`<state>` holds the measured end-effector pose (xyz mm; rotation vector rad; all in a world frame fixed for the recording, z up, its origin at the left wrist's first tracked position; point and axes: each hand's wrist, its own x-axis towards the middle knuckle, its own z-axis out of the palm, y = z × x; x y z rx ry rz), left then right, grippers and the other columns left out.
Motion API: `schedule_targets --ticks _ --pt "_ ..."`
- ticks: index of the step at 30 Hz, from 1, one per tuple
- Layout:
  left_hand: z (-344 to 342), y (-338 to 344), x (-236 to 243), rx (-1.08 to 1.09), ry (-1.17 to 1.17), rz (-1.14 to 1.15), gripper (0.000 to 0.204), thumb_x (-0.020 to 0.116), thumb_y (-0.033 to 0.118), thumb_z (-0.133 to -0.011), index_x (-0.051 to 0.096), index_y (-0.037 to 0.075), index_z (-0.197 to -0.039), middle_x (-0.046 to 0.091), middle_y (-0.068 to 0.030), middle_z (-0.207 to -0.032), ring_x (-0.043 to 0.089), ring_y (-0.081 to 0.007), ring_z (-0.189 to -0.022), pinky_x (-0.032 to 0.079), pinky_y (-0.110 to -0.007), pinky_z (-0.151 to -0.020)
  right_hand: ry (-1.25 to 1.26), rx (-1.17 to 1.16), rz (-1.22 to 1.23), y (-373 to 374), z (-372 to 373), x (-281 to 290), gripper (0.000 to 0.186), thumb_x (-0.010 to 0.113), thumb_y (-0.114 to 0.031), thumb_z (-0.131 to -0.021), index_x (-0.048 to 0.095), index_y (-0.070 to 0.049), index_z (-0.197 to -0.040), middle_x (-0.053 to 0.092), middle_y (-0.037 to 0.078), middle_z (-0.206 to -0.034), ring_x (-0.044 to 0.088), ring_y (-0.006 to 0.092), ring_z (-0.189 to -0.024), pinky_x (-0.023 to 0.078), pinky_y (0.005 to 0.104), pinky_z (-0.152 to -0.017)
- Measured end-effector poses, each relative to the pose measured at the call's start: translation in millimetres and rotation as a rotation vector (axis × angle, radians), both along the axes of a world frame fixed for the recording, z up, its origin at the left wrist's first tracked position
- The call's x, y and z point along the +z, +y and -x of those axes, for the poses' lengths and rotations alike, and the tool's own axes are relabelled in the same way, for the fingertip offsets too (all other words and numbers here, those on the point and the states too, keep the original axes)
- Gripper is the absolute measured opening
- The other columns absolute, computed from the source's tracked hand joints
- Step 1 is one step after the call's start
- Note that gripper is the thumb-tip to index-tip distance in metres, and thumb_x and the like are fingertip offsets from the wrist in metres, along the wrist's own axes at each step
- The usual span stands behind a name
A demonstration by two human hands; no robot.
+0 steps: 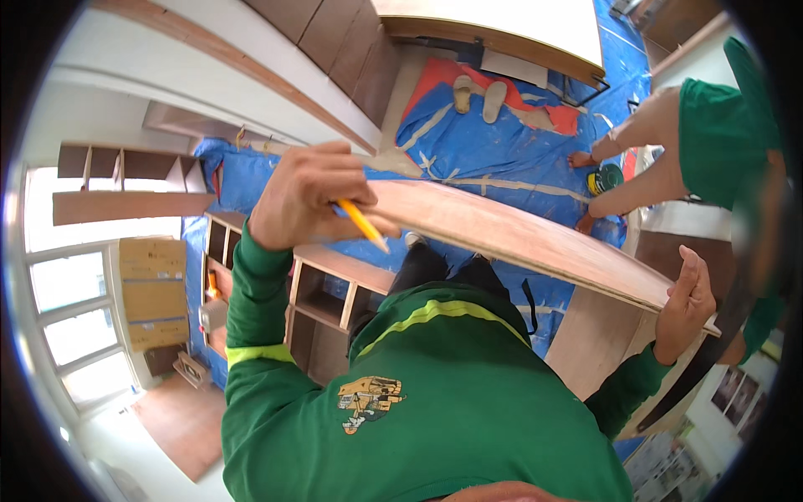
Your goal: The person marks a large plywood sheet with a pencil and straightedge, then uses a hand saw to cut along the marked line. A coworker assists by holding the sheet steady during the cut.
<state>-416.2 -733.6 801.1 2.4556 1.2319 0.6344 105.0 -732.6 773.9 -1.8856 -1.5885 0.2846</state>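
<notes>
A long, thin wooden board (502,227) lies across in front of my chest, tilted down to the right. At its left end my left hand (308,191) is closed, with a yellow pencil (360,222) between the fingers, its tip pointing down and right. Those same fingers rest against the board's end, though how firmly they grip it is partly hidden. My right hand (686,303) holds the board's right end, thumb raised along the edge, with some fingers hidden.
Blue sheeting (468,142) with tape covers the floor. A pair of shoes (493,102) lies on it ahead. At right, a person in green (719,142) leans close by a small tin (606,178). Open wooden cabinets (326,289) stand at left, a white-topped table (493,21) ahead.
</notes>
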Motion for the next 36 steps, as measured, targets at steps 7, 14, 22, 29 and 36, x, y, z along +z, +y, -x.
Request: schedule_targets --ticks 7,14,22,29,36 --pt "8 -7 -9 -0.086 -0.008 -0.026 0.042 0.103 0.037 -0.066 0.073 0.011 -0.079 0.063 -0.0008 -0.070 0.056 -0.0211 -0.063 0.043 -0.036 -0.056 0.120 0.162 -0.115 -21 100 15 0.030 0.061 -0.024 -0.112 0.079 -0.001 -0.119 0.069 0.005 -0.085 0.057 0.0130 -0.070 0.046 0.0286 -0.065" --pt "55 -2 -11 -0.314 0.136 -0.134 0.030 0.083 0.037 -0.088 0.065 0.015 -0.097 0.059 0.0024 -0.082 0.062 -0.0177 -0.081 0.051 -0.033 -0.066 -0.197 0.148 -0.187 -23 281 -2 0.028 0.065 -0.021 -0.109 0.078 0.003 -0.116 0.076 0.021 -0.093 0.075 0.0359 -0.083 0.056 0.0427 -0.077" --pt "120 35 -25 -0.617 -0.019 -0.051 0.027 0.082 0.025 -0.087 0.068 0.012 -0.105 0.062 -0.0015 -0.090 0.065 -0.0206 -0.091 0.055 -0.035 -0.071 -0.021 -0.128 -0.235 -27 294 -7 0.043 0.055 -0.033 -0.116 0.080 0.003 -0.114 0.053 0.000 -0.071 0.047 0.0098 -0.066 0.038 0.0313 -0.061" --pt "117 75 -45 -0.945 -0.061 -0.045 0.019 0.073 0.024 -0.086 0.066 0.008 -0.094 0.061 -0.0046 -0.089 0.064 -0.0243 -0.087 0.055 -0.035 -0.072 0.083 -0.246 -0.305 -22 289 -23 0.050 0.062 -0.046 -0.111 0.080 -0.001 -0.120 0.043 -0.006 -0.071 0.040 0.0070 -0.068 0.028 0.0275 -0.063" --pt "87 121 -50 -1.322 -0.130 0.151 0.023 0.075 0.028 -0.086 0.066 0.007 -0.086 0.062 -0.0063 -0.083 0.066 -0.0255 -0.083 0.056 -0.038 -0.069 0.002 -0.420 -0.396 -21 293 -16 0.055 0.069 -0.045 -0.107 0.071 0.002 -0.136 0.072 0.019 -0.115 0.064 0.0232 -0.099 0.049 0.0343 -0.091"
